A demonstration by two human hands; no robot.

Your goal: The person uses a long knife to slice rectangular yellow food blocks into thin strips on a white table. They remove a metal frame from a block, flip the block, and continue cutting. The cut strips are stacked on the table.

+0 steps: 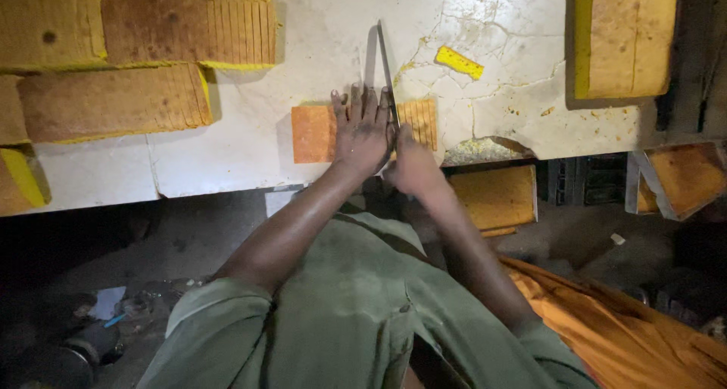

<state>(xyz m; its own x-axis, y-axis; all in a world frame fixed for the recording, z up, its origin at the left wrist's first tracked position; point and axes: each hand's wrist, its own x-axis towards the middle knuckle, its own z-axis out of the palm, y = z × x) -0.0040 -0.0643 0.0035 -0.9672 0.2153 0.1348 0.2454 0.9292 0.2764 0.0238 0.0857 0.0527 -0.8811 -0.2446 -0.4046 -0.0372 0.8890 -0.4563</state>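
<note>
- Centrally, cake block [314,134] lay at table [227,162] front edge, right part already sliced.
- Left hand [363,132] pressed flat on top, fingers slightly spread, prob. to steady it.
- Right hand [413,166] gripped knife [388,71], fingers wrapped round handle, blade upright against cake.
- Sliced loaves [113,101] sat far left.

left hand [363,132] flat on cake loaf [314,134], right hand [413,166] gripping knife [388,71].

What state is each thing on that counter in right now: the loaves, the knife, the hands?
Loaf under the hands: partly sliced, slices at its right end.
Knife: upright on its edge, cutting into the loaf.
Left hand: flat, pressing the loaf.
Right hand: closed on the knife handle.
Stacked loaves: sliced through.
Counter: cracked, crumb-strewn.
</note>
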